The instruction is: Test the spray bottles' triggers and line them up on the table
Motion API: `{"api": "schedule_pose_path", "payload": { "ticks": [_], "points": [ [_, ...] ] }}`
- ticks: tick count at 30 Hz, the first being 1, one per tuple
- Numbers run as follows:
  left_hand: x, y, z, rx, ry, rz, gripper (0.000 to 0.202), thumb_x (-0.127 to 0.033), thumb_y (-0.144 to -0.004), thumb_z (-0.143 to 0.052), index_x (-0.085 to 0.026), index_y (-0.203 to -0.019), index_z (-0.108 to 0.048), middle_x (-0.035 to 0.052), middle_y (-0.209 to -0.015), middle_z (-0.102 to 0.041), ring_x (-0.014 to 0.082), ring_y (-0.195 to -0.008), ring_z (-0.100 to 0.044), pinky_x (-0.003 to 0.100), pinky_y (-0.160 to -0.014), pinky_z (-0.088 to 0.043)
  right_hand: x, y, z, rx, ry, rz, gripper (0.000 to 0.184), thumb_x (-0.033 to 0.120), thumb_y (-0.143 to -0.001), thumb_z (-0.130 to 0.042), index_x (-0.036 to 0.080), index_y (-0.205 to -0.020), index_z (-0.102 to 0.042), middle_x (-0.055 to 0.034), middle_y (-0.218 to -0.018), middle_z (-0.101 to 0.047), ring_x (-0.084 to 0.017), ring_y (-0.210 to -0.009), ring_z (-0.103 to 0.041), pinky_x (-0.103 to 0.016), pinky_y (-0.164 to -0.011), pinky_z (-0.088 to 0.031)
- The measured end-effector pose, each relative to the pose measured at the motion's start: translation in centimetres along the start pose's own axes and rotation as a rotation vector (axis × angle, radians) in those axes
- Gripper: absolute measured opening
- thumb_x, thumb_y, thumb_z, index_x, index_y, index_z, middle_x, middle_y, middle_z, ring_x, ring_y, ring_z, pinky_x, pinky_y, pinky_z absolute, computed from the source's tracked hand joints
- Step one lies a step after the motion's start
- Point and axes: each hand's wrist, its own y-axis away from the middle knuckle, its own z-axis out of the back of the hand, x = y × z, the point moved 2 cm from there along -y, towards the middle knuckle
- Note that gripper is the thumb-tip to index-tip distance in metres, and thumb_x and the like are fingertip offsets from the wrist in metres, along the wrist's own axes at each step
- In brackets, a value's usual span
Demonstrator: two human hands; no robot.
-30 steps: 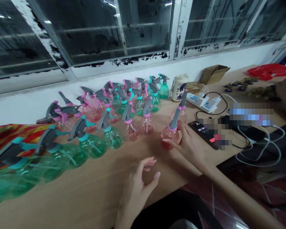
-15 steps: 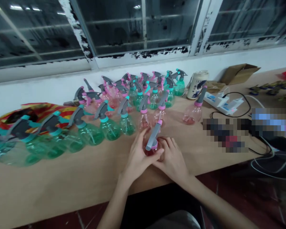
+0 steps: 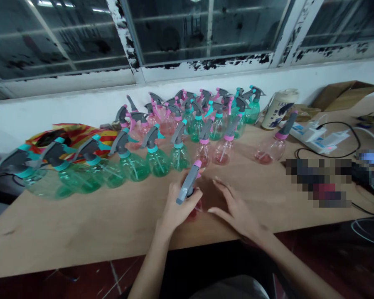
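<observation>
My left hand (image 3: 178, 207) is wrapped round a small pink spray bottle (image 3: 189, 187) with a grey trigger head, standing on the wooden table (image 3: 81, 232). My right hand (image 3: 237, 205) lies just to the right of the bottle, fingers stretched out and apart, holding nothing. Behind them stand rows of green spray bottles (image 3: 129, 160) and pink spray bottles (image 3: 222, 147). One pink bottle (image 3: 272, 145) stands apart at the right.
A white power strip (image 3: 314, 135) with black cables lies at the right, beside a paper cup (image 3: 279, 109) and an open cardboard box (image 3: 343, 93). A red and yellow bag (image 3: 71, 133) sits at the back left under the window wall. A blurred patch covers a phone.
The pink bottle came from the right to the table's middle. My left hand now grips it alone; my right hand has let go and drawn off to the right. The view swung left.
</observation>
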Motion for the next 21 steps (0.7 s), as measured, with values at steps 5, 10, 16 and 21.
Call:
{"api": "schedule_pose_path", "payload": {
  "ticks": [5,10,16,21],
  "points": [
    [0.2,-0.2,0.1,0.037,-0.003,-0.012,0.035,-0.017,-0.075,-0.058,-0.024,-0.107,-0.069,-0.0002,-0.079,-0.072,0.0184,-0.069,-0.068,0.032,-0.072,-0.056,-4.7,1.1,0.2,-0.065,0.138,-0.08,0.065,0.053,-0.092,-0.051,0.018,-0.144,-0.038,-0.0171,-0.148,-0.045,-0.03,-0.14,-0.038,-0.056,-0.112,-0.035],
    [1.4,0.0,-0.2,0.006,0.036,0.001,0.021,-0.025,-0.076,-0.063,-0.024,-0.094,-0.071,0.0013,-0.083,-0.074,0.0207,-0.071,-0.071,0.037,-0.075,-0.058,-5.9,1.4,-0.4,-0.065,0.218,-0.038,0.053,0.048,-0.095,-0.047,0.016,-0.137,-0.05,-0.0163,-0.147,-0.048,-0.03,-0.14,-0.037,-0.057,-0.113,-0.034],
    [2.0,0.3,-0.4,0.012,0.055,0.063,0.021,-0.029,-0.08,-0.063,-0.024,-0.099,-0.071,0.0016,-0.071,-0.072,0.0234,-0.069,-0.072,0.037,-0.067,-0.059,-6.0,1.5,-0.4,-0.062,0.207,-0.056,0.052,0.048,-0.094,-0.049,0.016,-0.134,-0.052,-0.0143,-0.147,-0.048,-0.029,-0.14,-0.038,-0.055,-0.113,-0.035],
    [1.3,0.0,-0.2,-0.013,0.044,-0.003,0.017,-0.021,-0.078,-0.061,-0.023,-0.092,-0.07,0.0007,-0.082,-0.074,0.0201,-0.073,-0.072,0.034,-0.071,-0.058,-6.1,1.4,-0.5,-0.065,0.194,-0.063,0.053,0.049,-0.093,-0.05,0.015,-0.134,-0.052,-0.0146,-0.146,-0.049,-0.029,-0.139,-0.039,-0.055,-0.113,-0.034]
  ]
}}
